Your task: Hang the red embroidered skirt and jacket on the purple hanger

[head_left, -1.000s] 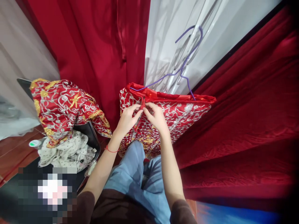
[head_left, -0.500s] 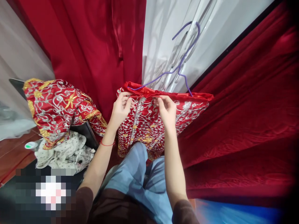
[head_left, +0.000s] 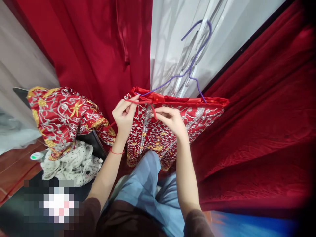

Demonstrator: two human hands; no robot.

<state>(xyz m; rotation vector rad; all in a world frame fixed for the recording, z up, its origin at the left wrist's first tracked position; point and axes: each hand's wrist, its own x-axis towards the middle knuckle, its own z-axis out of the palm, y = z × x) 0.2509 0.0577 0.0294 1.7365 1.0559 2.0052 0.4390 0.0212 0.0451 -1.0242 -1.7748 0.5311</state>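
Note:
A red skirt-like garment [head_left: 158,131] with silver and gold embroidery hangs in front of my knees, its satin waistband at the top. The purple wire hanger [head_left: 191,65] rises out of that waistband. At the waistband's left part, my left hand [head_left: 124,113] pinches one length of a red drawstring [head_left: 143,102]. My right hand [head_left: 170,120] grips another length of it between thumb and fingers, a little lower and to the right. The cord crosses between my two hands, just under the waistband's edge. The fingertips partly cover its ends.
At left, a matching embroidered red garment [head_left: 66,115] is draped over a dark chair back. Below it lie a white dotted cloth [head_left: 74,163] and a white-lidded container [head_left: 37,156]. Red curtains [head_left: 259,131] and white drapes [head_left: 170,36] surround the garment.
My left hand has drawn left with a length of drawstring. The right hand has come down off the waistband, holding the other length, so the cord now shows between them.

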